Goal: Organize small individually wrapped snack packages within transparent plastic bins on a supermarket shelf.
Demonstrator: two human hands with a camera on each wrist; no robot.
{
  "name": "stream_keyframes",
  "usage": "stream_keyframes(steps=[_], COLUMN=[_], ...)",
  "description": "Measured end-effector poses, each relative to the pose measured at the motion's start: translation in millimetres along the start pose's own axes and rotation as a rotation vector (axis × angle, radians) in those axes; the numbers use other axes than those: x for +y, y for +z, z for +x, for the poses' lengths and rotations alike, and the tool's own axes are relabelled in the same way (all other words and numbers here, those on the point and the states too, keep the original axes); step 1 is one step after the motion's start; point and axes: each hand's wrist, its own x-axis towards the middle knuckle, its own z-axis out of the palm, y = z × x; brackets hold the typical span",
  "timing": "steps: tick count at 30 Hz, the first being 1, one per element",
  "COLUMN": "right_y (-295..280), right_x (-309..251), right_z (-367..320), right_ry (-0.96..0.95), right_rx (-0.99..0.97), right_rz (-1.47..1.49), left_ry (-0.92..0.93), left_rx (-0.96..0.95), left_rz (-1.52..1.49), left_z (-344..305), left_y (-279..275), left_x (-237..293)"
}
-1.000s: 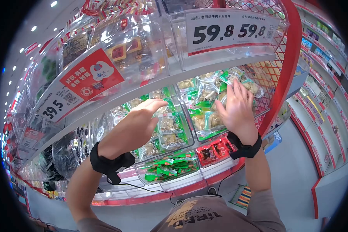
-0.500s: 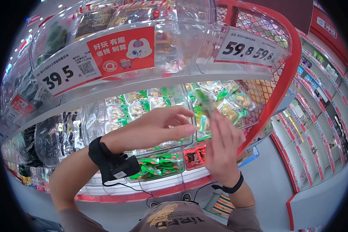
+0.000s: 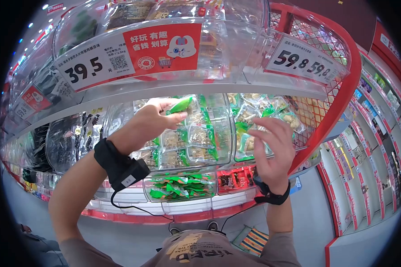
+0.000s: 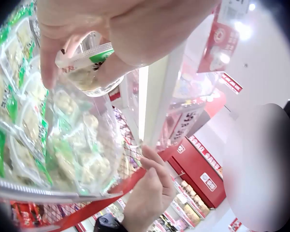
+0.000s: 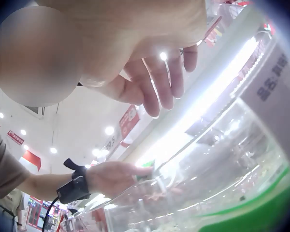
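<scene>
My left hand (image 3: pixel 142 124) pinches a small green-and-clear snack packet (image 3: pixel 182 105) between thumb and fingers, over the left clear bin of similar packets (image 3: pixel 202 135). The left wrist view shows that packet (image 4: pixel 89 72) from close by, with pale food inside its clear part. To the right, my right hand (image 3: pixel 276 149) hovers over the front of the right bin, near its packets (image 3: pixel 254 107). Nothing is in its loosely bent fingers, and the right wrist view shows the fingers (image 5: pixel 157 87) spread and hanging loose.
A shelf edge (image 3: pixel 165 95) with price signs (image 3: pixel 160 51) runs above the bins. Red mesh framing (image 3: pixel 338 98) closes the right side. Lower in front are bins of green packets (image 3: pixel 182 186) and red packets (image 3: pixel 238 179). Stocked shelves (image 3: pixel 370 155) stand across the aisle.
My right hand came off the packets in the right bin, carrying one toward my left hand. Now a packet is in my left hand, back over the left bin, and my right hand is empty.
</scene>
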Motion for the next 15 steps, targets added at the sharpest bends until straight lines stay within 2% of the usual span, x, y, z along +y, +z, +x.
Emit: stream_keyframes(steps=[3,6,7,8,15], right_y=[7.6,16.0,15.9,15.6,15.7], right_x=[27.3,36.8,36.7,36.3,39.9], right_z=[-1.6,-2.8,-2.5,-3.1,-3.7], right_ry=[0.090,0.138,0.130,0.124,0.164], right_rx=[0.049,0.024,0.018,0.013,-0.011], right_rz=[-0.021,-0.017,-0.001,0.014,0.075], left_ry=[-0.130,0.315,-0.108,-0.227,-0.203], left_rx=[0.116,-0.046,0.018,0.055,0.057], left_rz=[0.115,0.243,0.212,0.203,0.415], left_z=[6.1,24.7,40.9,55.6,92.2], left_y=[-11.9,-36.4,-28.7,-26.3,-19.5], left_x=[3.5,-28.1,-9.5,-3.5,-18.9])
